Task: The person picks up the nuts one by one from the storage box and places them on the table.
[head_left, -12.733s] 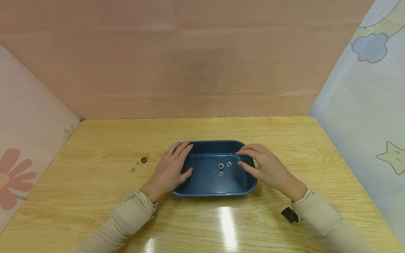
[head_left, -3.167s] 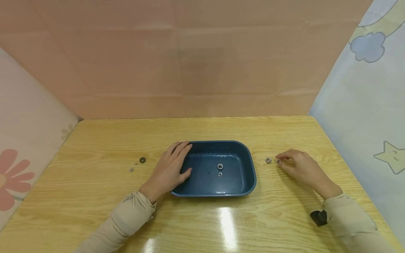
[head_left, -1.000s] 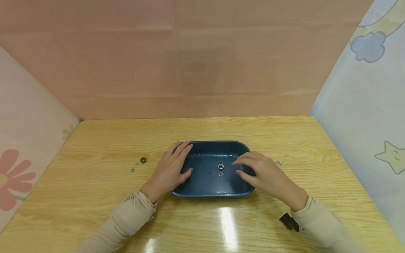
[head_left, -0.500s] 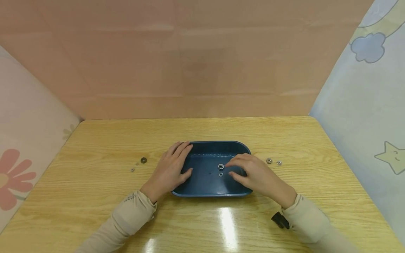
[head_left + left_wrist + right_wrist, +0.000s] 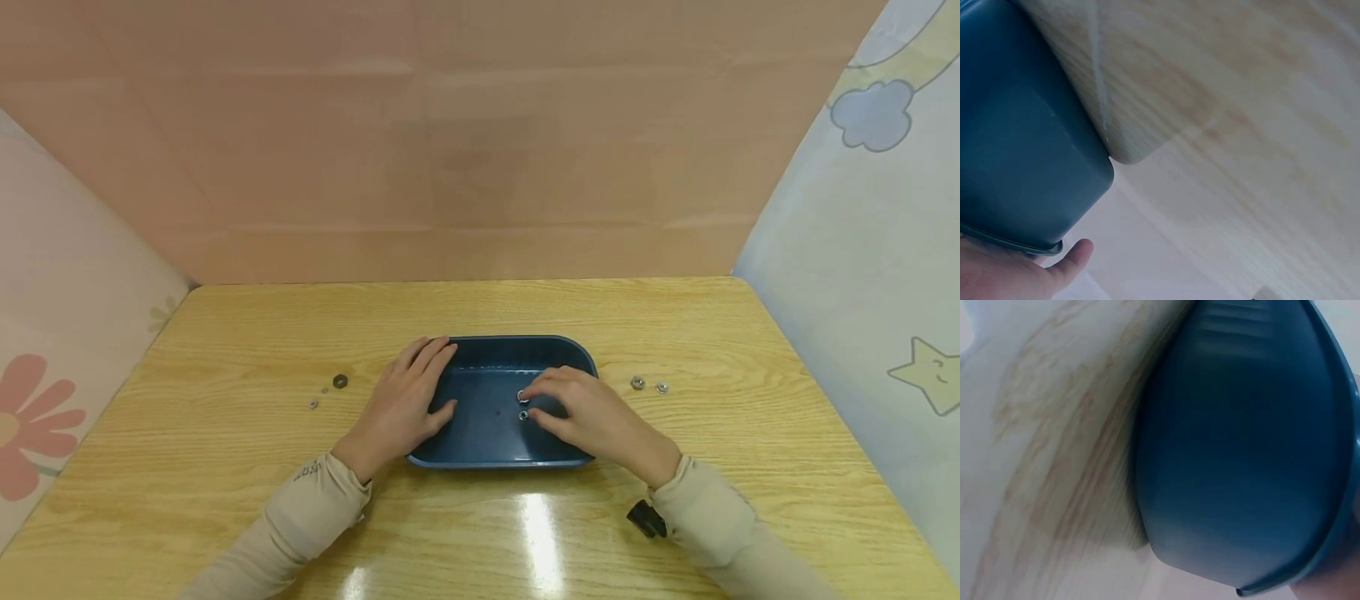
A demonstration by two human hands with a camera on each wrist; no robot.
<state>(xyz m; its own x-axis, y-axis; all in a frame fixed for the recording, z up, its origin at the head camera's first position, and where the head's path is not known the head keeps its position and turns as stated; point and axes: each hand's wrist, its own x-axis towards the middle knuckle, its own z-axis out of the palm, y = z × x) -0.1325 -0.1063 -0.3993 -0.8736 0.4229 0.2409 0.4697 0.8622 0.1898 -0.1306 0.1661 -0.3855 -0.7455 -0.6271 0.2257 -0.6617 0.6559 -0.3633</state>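
Note:
In the head view, a dark blue plastic tray (image 5: 480, 464) stands on the table. My left hand (image 5: 397, 408) rests over its left rim, fingers spread toward the far corner and thumb inside. My right hand (image 5: 592, 417) reaches over the right side into the tray. Its index fingertip overlaps a larger silver nut (image 5: 521, 397), while the thumb tip lies beside a smaller nut (image 5: 523, 415); a gap shows between finger and thumb. The left wrist view shows the tray's outer wall (image 5: 1022, 144) with fingers at its rim. In the right wrist view the tray's wall (image 5: 1241, 456) hides the fingers.
Right of the tray lie two silver nuts, a larger one (image 5: 637, 382) and a smaller one (image 5: 662, 388). On the left are a dark nut (image 5: 341, 381), a small pale nut (image 5: 313, 404) and a tiny piece (image 5: 325, 390). A papered wall (image 5: 480, 167) stands behind the table.
Since about 3 seconds ago the right hand has let go of the small nut right of the tray and moved left over the tray, down to the nuts inside. The left hand has stayed put.

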